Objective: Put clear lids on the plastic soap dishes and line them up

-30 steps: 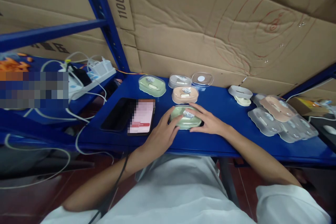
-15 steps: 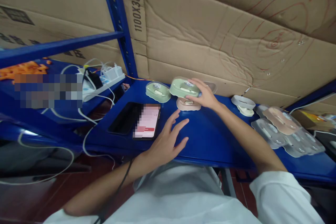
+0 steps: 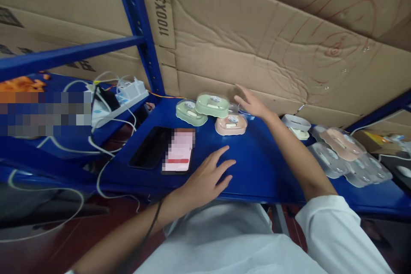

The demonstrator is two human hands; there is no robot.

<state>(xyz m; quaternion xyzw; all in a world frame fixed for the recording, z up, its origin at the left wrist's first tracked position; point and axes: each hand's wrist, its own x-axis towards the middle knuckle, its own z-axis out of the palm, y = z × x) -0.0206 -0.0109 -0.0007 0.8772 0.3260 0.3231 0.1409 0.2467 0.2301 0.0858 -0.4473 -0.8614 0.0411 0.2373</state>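
My right hand [image 3: 252, 103] hovers near the cardboard at the back, fingers apart and holding nothing. Left of it, a green case in a clear plastic shell [image 3: 212, 105] rests partly over another green case [image 3: 192, 113] and a pink case [image 3: 231, 124]. A clear plastic shell [image 3: 247, 110] lies partly hidden behind my right hand. Above the front of the blue table, my left hand [image 3: 210, 175] has its fingers spread, with nothing in it. A phone with a lit, partly blurred screen [image 3: 181, 150] lies just left of that hand.
A dark phone-like slab [image 3: 150, 147] lies beside the lit phone. On the right are a grey-white ring [image 3: 296, 123], a stack of packaged cases [image 3: 359, 171] and a pink case atop them [image 3: 343, 145]. A power strip with cables [image 3: 128, 98] stands left, beyond a blue post [image 3: 136, 17].
My right hand has let go of the green case, now lying further left on the other cases, and has drawn away to its right. My left hand has shifted slightly.
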